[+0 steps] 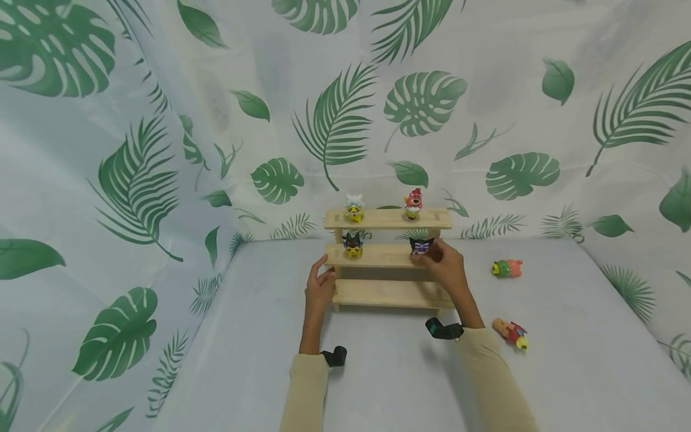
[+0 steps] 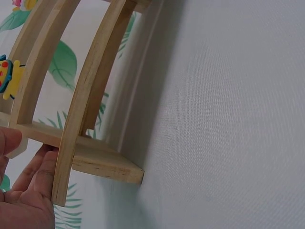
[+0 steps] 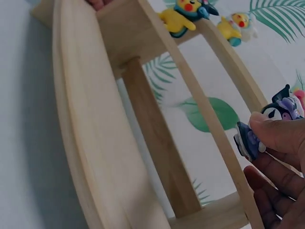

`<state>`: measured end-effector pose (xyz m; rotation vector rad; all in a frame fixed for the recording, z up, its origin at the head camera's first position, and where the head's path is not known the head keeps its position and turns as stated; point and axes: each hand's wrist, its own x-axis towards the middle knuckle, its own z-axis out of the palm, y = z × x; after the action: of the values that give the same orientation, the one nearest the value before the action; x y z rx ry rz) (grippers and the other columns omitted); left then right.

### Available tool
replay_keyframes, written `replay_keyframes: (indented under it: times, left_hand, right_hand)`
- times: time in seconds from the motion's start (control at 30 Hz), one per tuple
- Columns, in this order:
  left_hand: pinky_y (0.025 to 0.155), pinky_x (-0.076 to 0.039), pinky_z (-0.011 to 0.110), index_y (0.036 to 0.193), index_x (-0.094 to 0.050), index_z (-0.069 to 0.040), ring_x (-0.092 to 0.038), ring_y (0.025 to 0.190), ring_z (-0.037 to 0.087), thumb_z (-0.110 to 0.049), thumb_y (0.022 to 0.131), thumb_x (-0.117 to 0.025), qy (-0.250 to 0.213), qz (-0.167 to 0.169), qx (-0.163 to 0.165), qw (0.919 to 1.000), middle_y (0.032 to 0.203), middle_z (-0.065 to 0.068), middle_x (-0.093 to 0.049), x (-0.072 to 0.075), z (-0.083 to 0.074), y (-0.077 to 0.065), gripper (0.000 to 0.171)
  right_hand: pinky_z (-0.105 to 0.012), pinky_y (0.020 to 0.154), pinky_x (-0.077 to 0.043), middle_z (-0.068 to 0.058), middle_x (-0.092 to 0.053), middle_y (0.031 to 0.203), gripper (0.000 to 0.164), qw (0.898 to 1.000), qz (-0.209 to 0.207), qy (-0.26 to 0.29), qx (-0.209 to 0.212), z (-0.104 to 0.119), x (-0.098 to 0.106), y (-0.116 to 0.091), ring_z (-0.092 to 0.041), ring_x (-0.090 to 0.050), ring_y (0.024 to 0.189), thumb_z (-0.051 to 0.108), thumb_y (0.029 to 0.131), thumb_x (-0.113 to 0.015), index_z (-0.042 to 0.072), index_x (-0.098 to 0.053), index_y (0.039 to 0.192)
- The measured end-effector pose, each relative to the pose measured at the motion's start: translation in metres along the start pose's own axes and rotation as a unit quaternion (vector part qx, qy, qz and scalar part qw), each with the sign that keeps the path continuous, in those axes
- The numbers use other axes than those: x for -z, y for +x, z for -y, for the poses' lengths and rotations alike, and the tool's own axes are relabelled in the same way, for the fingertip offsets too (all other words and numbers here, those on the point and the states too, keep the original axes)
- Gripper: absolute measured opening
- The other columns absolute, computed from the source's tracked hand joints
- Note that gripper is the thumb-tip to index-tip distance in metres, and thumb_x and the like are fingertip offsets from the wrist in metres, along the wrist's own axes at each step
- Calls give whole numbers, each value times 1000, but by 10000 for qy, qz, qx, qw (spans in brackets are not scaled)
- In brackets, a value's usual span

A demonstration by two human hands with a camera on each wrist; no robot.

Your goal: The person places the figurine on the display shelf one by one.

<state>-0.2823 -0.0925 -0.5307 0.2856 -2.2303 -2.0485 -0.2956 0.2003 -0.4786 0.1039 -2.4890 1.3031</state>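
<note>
A three-tier wooden display shelf [image 1: 385,291] stands near the back wall. My right hand [image 1: 448,270] pinches a black-and-purple figurine [image 1: 420,246] at the right end of the middle tier; the right wrist view shows thumb and fingers around its body and its dark base [image 3: 249,142]. Whether that base touches the plank, I cannot tell. At the left end, my left hand [image 1: 320,289] grips the shelf's side, its fingers partly hidden behind the wood in the left wrist view. On the middle tier's left sits a yellow figurine with a dark hood [image 1: 353,246].
Up on the top tier are a white-hooded yellow figurine [image 1: 354,207] and a pink-red bear figurine [image 1: 413,204]. Right of the shelf, a green-and-pink figurine [image 1: 507,268] and a red-and-yellow figurine [image 1: 511,334] lie on the white tabletop [image 1: 388,384]. Leaf-printed cloth [image 1: 335,144] hangs behind.
</note>
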Motion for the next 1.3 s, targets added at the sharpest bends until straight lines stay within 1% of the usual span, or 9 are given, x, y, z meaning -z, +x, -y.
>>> replay_keyframes:
  times: [0.2, 0.27, 0.43, 0.53, 0.67, 0.73, 0.97, 1.13, 1.3]
  left_hand:
    - [73, -48, 24, 140, -49, -38, -66, 108, 20, -21, 98, -59, 98, -42, -24, 9999, 123, 5, -69, -1, -2, -1, 47]
    - [72, -47, 24, 141, -49, -38, -66, 107, 21, -21, 98, -59, 107, -43, -61, 9999, 123, 6, -69, -1, -4, -1, 47]
    - [74, -48, 25, 141, -48, -37, -66, 106, 21, -21, 98, -58, 136, -30, -119, 9998, 124, 6, -68, 0, -7, 1, 47]
    - [78, -49, 27, 141, -48, -38, -65, 109, 21, -21, 98, -58, 90, -26, -152, 9998, 125, 7, -68, 1, -8, 1, 47]
    - [81, -50, 29, 141, -48, -36, -65, 112, 22, -19, 98, -58, 27, -5, -201, 9998, 127, 9, -66, 1, -8, 1, 47]
    - [81, -49, 28, 142, -48, -36, -65, 112, 22, -19, 98, -58, 20, 0, -193, 9998, 128, 9, -66, 0, -7, 1, 48]
    - [79, -49, 27, 141, -49, -36, -65, 110, 21, -19, 98, -59, 43, -36, -126, 9999, 127, 9, -66, -2, -3, 1, 48]
    - [81, -50, 28, 142, -47, -36, -64, 113, 21, -19, 98, -58, 6, 12, -134, 9999, 129, 9, -66, -2, -1, -1, 48]
    - [79, -50, 27, 143, -47, -35, -64, 113, 22, -17, 98, -58, -61, -3, -115, 9999, 129, 11, -65, -3, -1, -3, 49]
  right_hand:
    - [-31, 76, -49, -21, -71, 103, 31, 9997, -196, -11, 117, 1, -6, 0, -31, -67, 91, 17, 84, -78, -2, -66, 105]
    - [-33, 78, -49, -22, -71, 104, 31, 9996, -242, 44, 157, 2, -7, 1, -32, -66, 92, 16, 84, -78, -2, -66, 106]
    - [-45, 86, -49, -24, -69, 107, 36, 9988, -370, 140, 278, 1, -11, 3, -36, -65, 98, 16, 84, -77, -4, -64, 111]
    - [-45, 86, -47, -24, -69, 105, 38, 9982, -492, 69, 337, 2, -14, 4, -36, -64, 97, 19, 84, -77, -4, -64, 111]
    - [-47, 87, -43, -23, -70, 105, 41, 9987, -466, 62, 188, 4, -16, 5, -36, -63, 98, 24, 83, -78, -3, -65, 111]
    - [-49, 88, -43, -23, -70, 106, 43, 9991, -413, 76, 91, 5, -16, 4, -37, -63, 100, 26, 83, -78, -3, -65, 113]
    - [-47, 85, -42, -23, -70, 105, 43, 9988, -481, -28, 23, 5, -17, 1, -35, -63, 97, 27, 84, -77, -3, -66, 112]
    - [-49, 89, -42, -22, -71, 107, 42, 9993, -350, 52, -145, 4, -16, -1, -36, -63, 100, 27, 84, -77, -2, -66, 112]
    - [-49, 90, -42, -23, -70, 109, 41, 9995, -303, -59, -112, 2, -16, -1, -37, -63, 101, 26, 86, -76, -3, -65, 113]
